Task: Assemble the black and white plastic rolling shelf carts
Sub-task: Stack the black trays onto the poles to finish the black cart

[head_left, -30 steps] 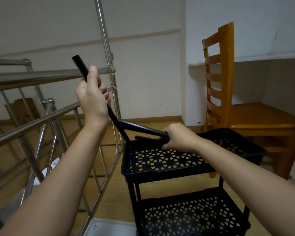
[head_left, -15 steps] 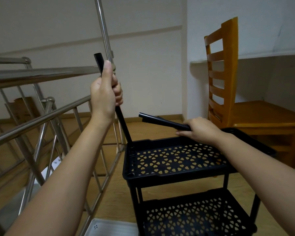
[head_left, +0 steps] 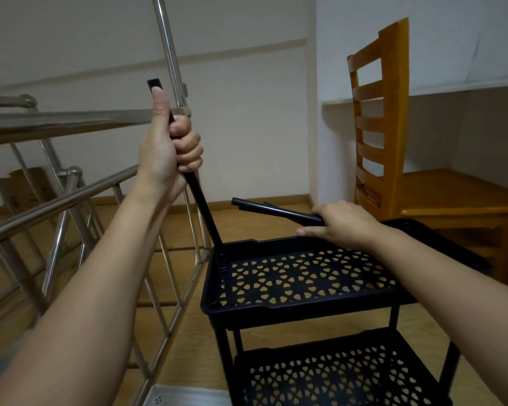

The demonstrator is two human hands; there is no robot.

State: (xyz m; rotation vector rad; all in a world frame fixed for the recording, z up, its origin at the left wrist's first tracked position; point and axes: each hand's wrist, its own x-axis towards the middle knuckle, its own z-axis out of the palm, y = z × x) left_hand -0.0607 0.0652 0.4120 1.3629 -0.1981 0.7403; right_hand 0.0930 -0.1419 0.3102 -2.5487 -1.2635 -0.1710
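The pole (head_left: 201,200) has swung from a steep lean to the left to nearer upright, and the right hand (head_left: 343,222) has lifted the spare poles (head_left: 276,210) off the top tray (head_left: 276,310) and carried them back to its far edge.

The left hand (head_left: 167,153) grips the pole high up, fingers (head_left: 188,148) wrapped round it and thumb laid straight along it toward the top end. The pole's foot meets the tray's far-left corner; whether it sits in the socket I cannot tell.

The right hand holds the spare poles just above the tray's far edge, fingers curled over them, thumb stretched out below. Their free ends point left, toward the leaning pole but apart from it.

The black cart stands on the wood floor, a lower tray (head_left: 335,376) under the top one, joined by black legs. A steel railing (head_left: 56,121) runs along the left, a wooden chair (head_left: 393,112) stands behind the cart on the right, and a white tray (head_left: 185,397) lies on the floor by the cart's near-left leg.
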